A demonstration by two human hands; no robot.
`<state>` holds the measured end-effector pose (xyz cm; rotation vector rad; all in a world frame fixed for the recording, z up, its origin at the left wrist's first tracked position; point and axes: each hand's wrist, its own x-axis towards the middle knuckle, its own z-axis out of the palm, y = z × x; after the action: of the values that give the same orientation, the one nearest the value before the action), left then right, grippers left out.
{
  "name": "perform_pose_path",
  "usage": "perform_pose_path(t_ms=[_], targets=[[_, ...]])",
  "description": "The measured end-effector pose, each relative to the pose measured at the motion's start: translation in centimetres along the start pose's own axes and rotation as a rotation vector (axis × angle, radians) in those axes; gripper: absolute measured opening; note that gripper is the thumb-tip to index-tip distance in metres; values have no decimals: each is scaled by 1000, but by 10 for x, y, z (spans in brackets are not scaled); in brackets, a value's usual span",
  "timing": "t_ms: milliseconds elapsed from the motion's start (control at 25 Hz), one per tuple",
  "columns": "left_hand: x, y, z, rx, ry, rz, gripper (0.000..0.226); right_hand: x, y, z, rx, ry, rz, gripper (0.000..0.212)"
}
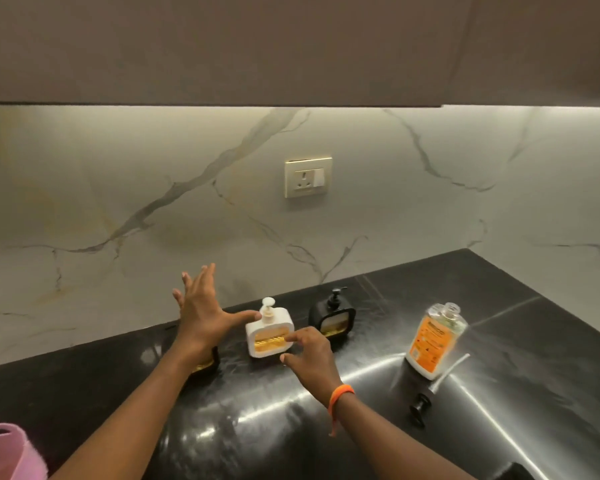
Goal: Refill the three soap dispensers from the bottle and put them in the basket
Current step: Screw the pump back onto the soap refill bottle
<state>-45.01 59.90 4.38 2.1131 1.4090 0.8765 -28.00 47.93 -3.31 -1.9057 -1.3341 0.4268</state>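
Reaching for the white dispenser mid-tabletop, your left hand is spread wide, your right hand loosely curled, holding nothing. Judged rigid, slick and soap-heavy: grip its flat sides, not the pump.

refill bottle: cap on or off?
Off. The refill bottle stands upright with its neck bare; a black pump cap with its tube lies on the counter beside it.

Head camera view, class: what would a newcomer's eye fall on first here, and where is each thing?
Two hands meet at the white soap dispenser mid-counter: the left hand is spread open beside it, the right hand reaches its front. To the right stands the uncapped orange-labelled refill bottle, with a black pump lying in front of it. A pink basket peeks in bottom left.
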Motion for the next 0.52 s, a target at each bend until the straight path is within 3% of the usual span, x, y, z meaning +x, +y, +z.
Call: perform_pose_path(t_ms=[320, 520], targets=[[-34, 113, 89, -84, -145, 336, 111, -31, 78, -87, -128, 95, 86, 23], [-58, 174, 171, -153, -397, 318, 97, -65, 133, -134, -676, -83, 68, 29]])
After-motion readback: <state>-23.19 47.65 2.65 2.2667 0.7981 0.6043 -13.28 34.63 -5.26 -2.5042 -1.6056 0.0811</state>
